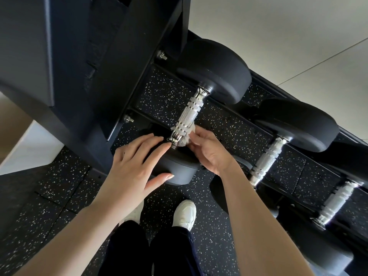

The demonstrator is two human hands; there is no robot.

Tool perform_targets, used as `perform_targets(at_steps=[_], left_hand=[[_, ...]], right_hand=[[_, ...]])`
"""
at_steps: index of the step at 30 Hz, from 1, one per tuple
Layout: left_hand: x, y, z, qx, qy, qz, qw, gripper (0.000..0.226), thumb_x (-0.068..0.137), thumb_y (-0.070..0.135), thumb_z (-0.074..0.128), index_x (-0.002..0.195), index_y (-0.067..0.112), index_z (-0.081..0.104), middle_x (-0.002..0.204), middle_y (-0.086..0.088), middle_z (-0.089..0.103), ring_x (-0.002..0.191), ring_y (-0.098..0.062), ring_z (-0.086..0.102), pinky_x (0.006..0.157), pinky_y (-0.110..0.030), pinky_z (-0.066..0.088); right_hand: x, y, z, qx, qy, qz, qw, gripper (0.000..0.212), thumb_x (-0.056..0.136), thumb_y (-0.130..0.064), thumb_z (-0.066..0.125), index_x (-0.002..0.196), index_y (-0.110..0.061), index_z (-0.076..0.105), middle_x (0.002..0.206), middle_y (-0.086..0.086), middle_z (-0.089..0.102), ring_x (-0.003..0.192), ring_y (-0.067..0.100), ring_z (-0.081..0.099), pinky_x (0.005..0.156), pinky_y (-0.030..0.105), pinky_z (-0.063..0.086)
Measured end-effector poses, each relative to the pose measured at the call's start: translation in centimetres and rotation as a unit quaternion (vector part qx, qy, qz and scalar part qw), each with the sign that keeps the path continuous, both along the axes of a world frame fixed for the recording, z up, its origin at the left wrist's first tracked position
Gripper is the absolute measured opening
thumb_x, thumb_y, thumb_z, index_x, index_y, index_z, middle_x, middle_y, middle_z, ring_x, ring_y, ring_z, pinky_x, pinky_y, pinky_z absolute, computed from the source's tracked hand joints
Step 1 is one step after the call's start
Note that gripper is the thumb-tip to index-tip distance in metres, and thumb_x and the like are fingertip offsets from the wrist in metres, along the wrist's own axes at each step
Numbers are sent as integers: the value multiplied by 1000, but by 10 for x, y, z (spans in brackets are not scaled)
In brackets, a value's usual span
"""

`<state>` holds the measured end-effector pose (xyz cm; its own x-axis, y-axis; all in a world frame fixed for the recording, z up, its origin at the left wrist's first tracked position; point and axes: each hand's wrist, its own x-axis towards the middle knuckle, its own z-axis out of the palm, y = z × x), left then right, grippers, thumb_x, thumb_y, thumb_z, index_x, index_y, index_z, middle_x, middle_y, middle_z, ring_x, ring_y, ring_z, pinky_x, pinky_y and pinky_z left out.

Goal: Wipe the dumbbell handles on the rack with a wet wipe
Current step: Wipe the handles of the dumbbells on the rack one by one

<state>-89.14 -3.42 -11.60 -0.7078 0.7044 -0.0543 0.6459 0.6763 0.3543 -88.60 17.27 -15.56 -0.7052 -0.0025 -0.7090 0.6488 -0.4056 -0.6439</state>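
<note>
A black dumbbell lies on the low rack, its knurled chrome handle (188,116) running from upper right to lower left. My right hand (209,150) pinches a crumpled white wet wipe (187,137) against the near end of that handle. My left hand (137,166) rests with straight fingers on the dumbbell's near black head (179,168). The far head (217,70) sits against the rack's back rail.
Two more dumbbells with chrome handles (267,159) (334,204) lie to the right on the rack rails (235,112). The black rack upright (65,62) rises on the left. My white shoes (184,214) stand on the speckled rubber floor (49,206). A pale wall is behind.
</note>
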Motion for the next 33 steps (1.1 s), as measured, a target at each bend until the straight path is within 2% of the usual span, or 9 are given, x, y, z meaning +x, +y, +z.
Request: perform_targets(at_steps=[5,9,12,15,18,22,25,29,33], left_hand=[[0,0,2,-5,-4,1,1000,58,90,53,41,134,17,53,137,-1,51,131,-23,43,91,-43,39],[0,1,2,-6,-12,6,1000,59,90,54,41,134,17,53,137,0,50,132,-23,42,92,-43,39],[-1,1,1,2,-18,12,1000,58,89,54,42,133,18,53,137,0,51,132,-22,42,93,-42,38],[0,0,-1,1,-24,9,1000,58,89,55,40,134,20,49,138,1,49,133,-20,40,94,-38,33],[0,-3,-2,4,-30,15,999,59,88,56,40,135,22,46,138,2,48,133,-18,37,95,-37,32],[1,-1,-4,26,-27,20,999,58,88,55,41,133,20,49,139,0,49,133,-19,38,95,-39,35],[5,-1,-8,39,-30,44,998,59,86,56,43,134,22,45,140,-1,47,134,-18,36,97,-40,36],[8,-2,-8,56,-42,88,994,62,83,60,43,135,26,42,141,0,47,134,-20,37,96,-41,40],[7,-3,-11,70,-32,94,993,62,82,59,44,132,24,46,139,-1,49,132,-21,38,93,-43,43]], right_hand=[[7,-2,2,116,-4,95,989,26,97,-5,43,114,7,57,107,30,62,92,24,56,101,40,38],[17,-5,6,209,4,110,972,19,96,-8,48,101,-4,67,95,14,69,85,19,60,87,39,45],[21,-12,13,393,40,146,907,20,93,-19,55,80,-5,61,75,13,63,71,24,54,69,34,41],[21,-19,25,519,63,164,837,21,92,-27,56,90,-5,59,80,11,65,74,28,55,65,35,41],[20,-26,27,556,96,134,815,18,88,-26,63,89,-8,61,79,11,66,72,29,59,62,31,40],[16,-31,31,549,122,98,821,15,82,-16,69,88,-3,66,84,6,66,71,16,55,61,6,33],[5,-39,36,540,150,115,820,12,81,-11,69,91,-3,68,89,1,65,78,9,55,70,-2,35],[-13,-45,36,565,118,189,795,16,83,-23,68,95,-12,72,91,3,66,79,20,62,65,20,40],[-21,-45,46,586,36,280,760,29,86,-40,62,112,-28,67,96,9,70,86,29,65,68,31,50]])
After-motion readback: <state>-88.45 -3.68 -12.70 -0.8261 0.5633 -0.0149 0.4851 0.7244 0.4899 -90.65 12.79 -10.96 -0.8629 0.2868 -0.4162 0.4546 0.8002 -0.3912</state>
